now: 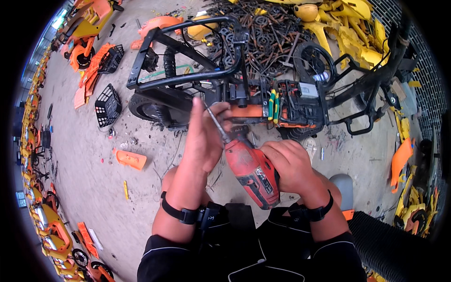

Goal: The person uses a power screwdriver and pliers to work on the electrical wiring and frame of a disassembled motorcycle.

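Observation:
My right hand (290, 164) is closed round the handle of a red and black power driver (244, 162), worn and dusty. Its long thin bit (217, 123) points up and left toward a stripped black scooter frame (188, 81). Just left of the bit is my left hand (203, 136), thumb stretched up and fingers apart from it, reaching toward the frame's middle. Those fingertips are partly hidden beside the frame, and I see nothing held in them. Pliers with green and yellow handles (273, 107) rest on the frame's middle, near an orange panel (249, 111).
Behind the frame lies a heap of rusty metal parts (263, 42), with yellow plastic panels (347, 28) to its right. Black baskets (108, 105) and an orange shell piece (130, 160) lie on the concrete floor at left. Scooter bodies (56, 225) line the left side.

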A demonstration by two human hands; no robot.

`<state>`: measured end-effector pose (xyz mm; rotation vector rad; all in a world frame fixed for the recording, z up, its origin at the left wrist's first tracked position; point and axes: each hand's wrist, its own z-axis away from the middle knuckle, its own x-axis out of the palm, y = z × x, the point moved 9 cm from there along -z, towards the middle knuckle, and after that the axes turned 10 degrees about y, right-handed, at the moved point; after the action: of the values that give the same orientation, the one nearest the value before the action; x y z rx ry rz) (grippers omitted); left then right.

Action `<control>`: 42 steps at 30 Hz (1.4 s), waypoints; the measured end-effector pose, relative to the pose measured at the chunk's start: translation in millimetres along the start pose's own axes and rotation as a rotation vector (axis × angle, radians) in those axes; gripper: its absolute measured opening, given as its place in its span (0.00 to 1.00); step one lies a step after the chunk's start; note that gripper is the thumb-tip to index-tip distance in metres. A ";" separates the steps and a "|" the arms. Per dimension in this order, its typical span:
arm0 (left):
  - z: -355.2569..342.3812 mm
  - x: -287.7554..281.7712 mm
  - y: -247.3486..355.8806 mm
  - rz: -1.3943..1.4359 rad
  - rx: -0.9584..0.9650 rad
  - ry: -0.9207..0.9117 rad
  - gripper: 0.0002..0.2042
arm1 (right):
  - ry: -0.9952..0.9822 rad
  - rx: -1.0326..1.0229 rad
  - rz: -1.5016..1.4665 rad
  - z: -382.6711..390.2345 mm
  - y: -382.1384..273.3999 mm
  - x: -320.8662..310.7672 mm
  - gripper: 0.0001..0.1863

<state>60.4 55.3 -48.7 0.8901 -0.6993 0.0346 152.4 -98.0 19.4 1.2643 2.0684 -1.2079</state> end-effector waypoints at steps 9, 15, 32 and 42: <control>6.5 24.0 14.6 0.143 -0.009 -0.282 0.32 | 0.294 0.519 -0.309 13.7 61.0 -31.3 0.25; 15.9 49.0 7.6 0.146 -0.066 -0.449 0.31 | 0.570 0.872 -0.733 47.8 97.0 -28.1 0.23; 47.1 99.3 -11.6 -0.337 0.172 -0.570 0.45 | 0.827 1.103 -0.956 57.9 122.5 -48.4 0.22; 33.9 99.0 -24.1 -0.527 0.226 -0.537 0.22 | 0.725 1.076 -1.194 49.9 115.5 -46.0 0.27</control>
<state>126.5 -9.6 5.5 1.2986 -0.9466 -0.6252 271.4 -139.2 -26.4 0.7122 2.9381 -3.0416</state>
